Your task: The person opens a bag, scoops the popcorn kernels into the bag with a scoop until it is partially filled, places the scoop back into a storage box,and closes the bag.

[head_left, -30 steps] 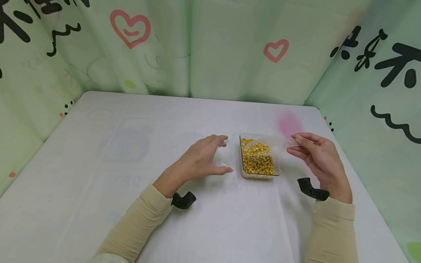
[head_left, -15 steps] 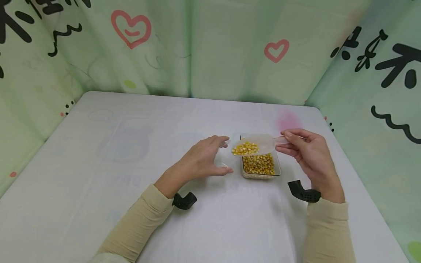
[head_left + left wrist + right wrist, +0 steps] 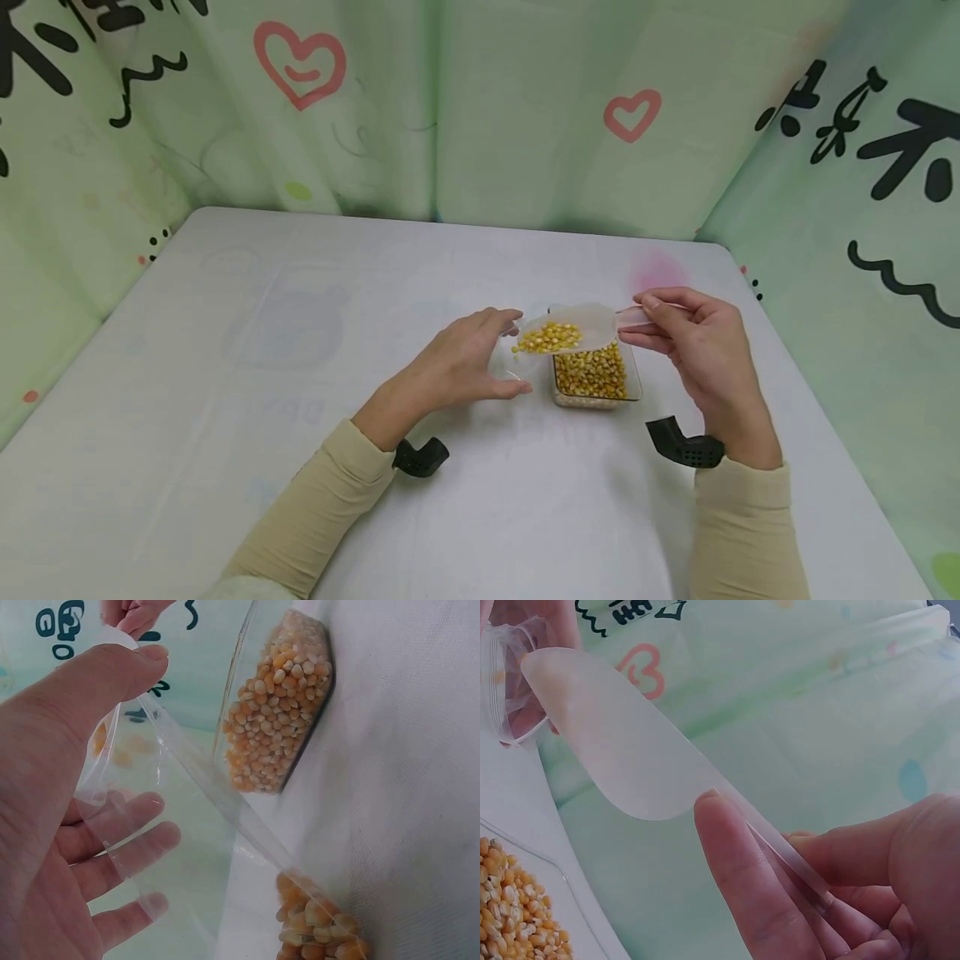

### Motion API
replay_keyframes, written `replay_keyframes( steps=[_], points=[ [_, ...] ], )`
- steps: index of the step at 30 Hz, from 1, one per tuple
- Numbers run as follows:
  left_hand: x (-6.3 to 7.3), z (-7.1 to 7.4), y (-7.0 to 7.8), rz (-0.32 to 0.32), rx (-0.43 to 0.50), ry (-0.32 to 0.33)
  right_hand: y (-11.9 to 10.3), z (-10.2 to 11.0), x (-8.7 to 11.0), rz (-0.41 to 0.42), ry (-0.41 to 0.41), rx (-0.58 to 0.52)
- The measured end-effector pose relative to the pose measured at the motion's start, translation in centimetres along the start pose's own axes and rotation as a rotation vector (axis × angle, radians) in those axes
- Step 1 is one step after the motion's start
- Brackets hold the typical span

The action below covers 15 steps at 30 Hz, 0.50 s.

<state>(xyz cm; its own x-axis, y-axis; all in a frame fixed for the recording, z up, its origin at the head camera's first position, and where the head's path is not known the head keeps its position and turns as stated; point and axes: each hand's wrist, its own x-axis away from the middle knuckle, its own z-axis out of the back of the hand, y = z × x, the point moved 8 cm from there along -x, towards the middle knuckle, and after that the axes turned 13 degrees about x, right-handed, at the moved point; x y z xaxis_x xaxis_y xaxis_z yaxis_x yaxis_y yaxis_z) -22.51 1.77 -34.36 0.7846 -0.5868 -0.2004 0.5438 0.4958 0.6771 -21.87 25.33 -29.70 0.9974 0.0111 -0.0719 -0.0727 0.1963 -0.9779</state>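
My left hand [image 3: 461,358] holds a clear plastic bag [image 3: 202,780] by its mouth, thumb on one side and fingers spread on the other. Corn kernels [image 3: 319,930] lie in the bag's bottom. From the right, my right hand [image 3: 701,354] pinches the handle of a translucent white scoop [image 3: 597,327]. Yellow kernels [image 3: 553,337] are heaped toward the scoop's tip, which reaches the bag's mouth. A few kernels show at the tip, just inside the bag. Below the scoop stands a clear rectangular container [image 3: 636,377] full of corn kernels, partly covered by it.
A white cloth [image 3: 315,350] covers the table under both hands. Green curtains [image 3: 517,158] with printed hearts and black characters hang round the back and sides. Each wrist wears a black band mount [image 3: 686,446].
My right hand has carried the loaded scoop left, from over the container to the bag's mouth. Kernels have slid toward the tip. The left hand has stayed nearly still.
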Motion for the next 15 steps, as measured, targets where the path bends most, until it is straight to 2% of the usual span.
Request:
replay_keyframes(
  steps=[15],
  points=[
    [0.0,0.2,0.1,0.002,-0.013,0.015,-1.2,-0.7,0.4,0.054,0.016,0.040]
  ],
)
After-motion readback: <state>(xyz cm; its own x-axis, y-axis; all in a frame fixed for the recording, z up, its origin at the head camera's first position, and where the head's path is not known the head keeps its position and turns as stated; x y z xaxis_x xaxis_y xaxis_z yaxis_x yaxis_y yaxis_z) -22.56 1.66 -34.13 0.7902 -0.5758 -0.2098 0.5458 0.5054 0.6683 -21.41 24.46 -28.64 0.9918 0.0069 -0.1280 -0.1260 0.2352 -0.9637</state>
